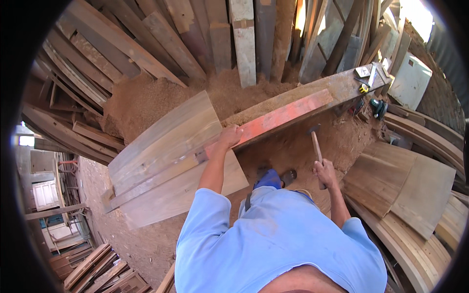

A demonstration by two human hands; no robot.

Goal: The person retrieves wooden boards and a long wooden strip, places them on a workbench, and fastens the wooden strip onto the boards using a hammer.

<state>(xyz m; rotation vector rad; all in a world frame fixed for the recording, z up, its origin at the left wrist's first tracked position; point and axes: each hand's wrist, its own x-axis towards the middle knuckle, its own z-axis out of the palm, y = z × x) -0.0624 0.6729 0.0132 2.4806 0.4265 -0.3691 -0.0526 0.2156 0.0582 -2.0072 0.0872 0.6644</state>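
Note:
My left hand (230, 136) is closed round the edge of a long wooden plank with orange-red paint (281, 117). The plank lies along a workbench beam (349, 80); its bare end runs left across a wide wooden panel (163, 139). Off to the right, my right hand (324, 173) grips the wooden handle of a hammer (316, 147) at its lower end. The hammer points away from me over the ground, apart from the plank, and its dark head blends into the floor.
Planks (244, 44) lean along the far side behind a sawdust heap (139, 105). A yellow tape measure (363, 88) and a square (373, 74) lie on the beam's far end. A green power tool (378, 108) sits beyond it. Stacked boards (391, 180) fill the right.

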